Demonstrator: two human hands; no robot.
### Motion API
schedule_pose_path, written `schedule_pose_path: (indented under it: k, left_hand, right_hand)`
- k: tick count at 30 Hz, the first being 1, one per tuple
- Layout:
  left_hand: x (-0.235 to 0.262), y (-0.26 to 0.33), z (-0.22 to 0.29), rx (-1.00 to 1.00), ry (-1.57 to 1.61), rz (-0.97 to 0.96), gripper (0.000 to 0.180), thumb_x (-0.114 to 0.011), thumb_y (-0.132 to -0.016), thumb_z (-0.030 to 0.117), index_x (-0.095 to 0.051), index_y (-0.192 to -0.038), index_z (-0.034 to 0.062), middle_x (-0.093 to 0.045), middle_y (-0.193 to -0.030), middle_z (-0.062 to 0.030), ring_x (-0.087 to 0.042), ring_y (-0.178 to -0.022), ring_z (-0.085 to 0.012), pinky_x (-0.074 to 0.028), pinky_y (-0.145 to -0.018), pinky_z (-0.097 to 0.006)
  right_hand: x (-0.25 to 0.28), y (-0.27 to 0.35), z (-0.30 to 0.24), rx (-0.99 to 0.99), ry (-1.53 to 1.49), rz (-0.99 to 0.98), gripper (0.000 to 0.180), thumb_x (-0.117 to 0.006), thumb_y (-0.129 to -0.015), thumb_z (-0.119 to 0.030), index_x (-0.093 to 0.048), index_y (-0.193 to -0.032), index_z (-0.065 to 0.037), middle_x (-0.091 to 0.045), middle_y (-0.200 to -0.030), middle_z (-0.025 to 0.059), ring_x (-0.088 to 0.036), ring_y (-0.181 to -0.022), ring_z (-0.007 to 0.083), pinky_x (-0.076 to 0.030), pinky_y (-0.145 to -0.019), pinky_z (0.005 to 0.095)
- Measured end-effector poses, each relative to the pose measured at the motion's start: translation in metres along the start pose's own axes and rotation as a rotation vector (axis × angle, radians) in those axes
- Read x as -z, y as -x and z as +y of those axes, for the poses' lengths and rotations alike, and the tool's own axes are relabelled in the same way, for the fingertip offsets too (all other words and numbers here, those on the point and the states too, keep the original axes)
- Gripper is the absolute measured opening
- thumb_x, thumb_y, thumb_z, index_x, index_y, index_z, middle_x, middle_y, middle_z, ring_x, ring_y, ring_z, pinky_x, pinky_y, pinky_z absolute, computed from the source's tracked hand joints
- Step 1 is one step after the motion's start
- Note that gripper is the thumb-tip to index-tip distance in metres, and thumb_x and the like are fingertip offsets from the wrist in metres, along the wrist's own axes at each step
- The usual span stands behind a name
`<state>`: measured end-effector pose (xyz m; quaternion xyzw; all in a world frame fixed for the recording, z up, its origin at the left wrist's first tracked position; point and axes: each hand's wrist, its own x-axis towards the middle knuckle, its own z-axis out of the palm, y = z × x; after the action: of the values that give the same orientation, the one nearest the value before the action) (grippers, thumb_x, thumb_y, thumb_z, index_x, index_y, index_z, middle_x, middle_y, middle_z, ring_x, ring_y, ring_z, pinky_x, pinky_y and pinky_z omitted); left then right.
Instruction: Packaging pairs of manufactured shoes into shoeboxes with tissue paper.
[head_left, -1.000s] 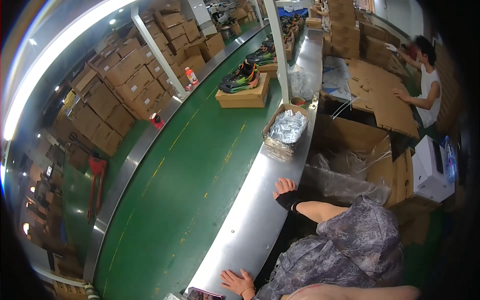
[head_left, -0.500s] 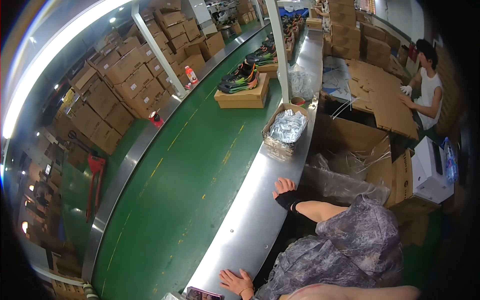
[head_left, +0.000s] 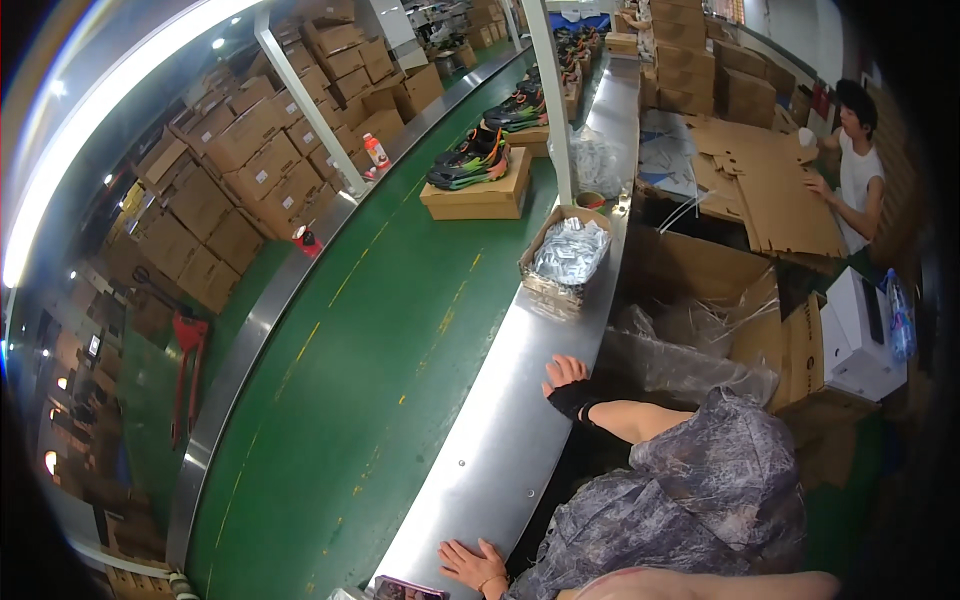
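My left hand (head_left: 472, 566) lies flat on the bare metal ledge (head_left: 480, 440) beside the conveyor, fingers spread, with a thin bracelet at its wrist. A phone-like flat thing (head_left: 405, 588) sits close by it at the lower edge of view, partly cut off. Farther along the same ledge rests my right hand (head_left: 567, 371), its fingers apart and nothing in them. A black wrist band (head_left: 573, 400) wraps that wrist. Beyond it stands an open carton (head_left: 556, 290) filled with small clear-and-silver packets (head_left: 572, 250).
On the green conveyor belt (head_left: 350, 400), black sports shoes (head_left: 468, 160) stand on a brown shoebox (head_left: 476, 197), with more behind. A white post (head_left: 550, 100) rises beside the ledge. At right are a large open carton (head_left: 700, 270) and a co-worker (head_left: 858, 180) handling cardboard (head_left: 770, 200).
The co-worker's white-gloved hand has lifted away from the cardboard, which has shifted slightly. My hands stay in place on the ledge. The view has turned a little.
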<state>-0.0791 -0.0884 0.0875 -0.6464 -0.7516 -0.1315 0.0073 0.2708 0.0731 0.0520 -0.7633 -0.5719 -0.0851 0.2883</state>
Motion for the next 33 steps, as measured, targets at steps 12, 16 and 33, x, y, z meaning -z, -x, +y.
schedule_pose_path:
  k: [12,16,33]
  left_hand:
    - [-0.007,-0.001,-0.004,0.008,0.011,-0.018,0.061,-0.048,-0.076,0.041,-0.041,-0.118,-0.0043,-0.036,-0.128,-0.0201,-0.027,-0.123,-0.0354,-0.014,-0.098,-0.055]
    - [-0.009,0.006,-0.011,0.008,-0.002,-0.012,0.062,-0.047,-0.077,0.041,-0.041,-0.119,-0.0042,-0.035,-0.129,-0.0195,-0.025,-0.124,-0.0341,-0.012,-0.099,-0.055]
    - [0.001,-0.002,0.002,-0.026,-0.083,-0.05,0.058,-0.045,-0.08,0.038,-0.038,-0.121,-0.0017,-0.033,-0.132,-0.0176,-0.026,-0.124,-0.0341,-0.016,-0.098,-0.054]
  right_hand:
    - [-0.004,0.002,0.003,0.0,-0.006,0.004,0.04,-0.058,-0.07,-0.031,-0.055,-0.101,-0.006,-0.042,-0.116,0.012,-0.036,-0.109,0.0286,-0.03,-0.089,0.0428]
    - [-0.001,0.005,-0.002,-0.017,-0.014,-0.03,0.04,-0.058,-0.07,-0.031,-0.055,-0.101,-0.006,-0.043,-0.116,0.0124,-0.036,-0.109,0.0286,-0.03,-0.089,0.0429]
    - [0.002,-0.002,0.002,0.001,-0.039,0.014,0.039,-0.06,-0.068,-0.028,-0.055,-0.1,-0.006,-0.041,-0.117,0.0121,-0.037,-0.108,0.0277,-0.03,-0.091,0.0417]
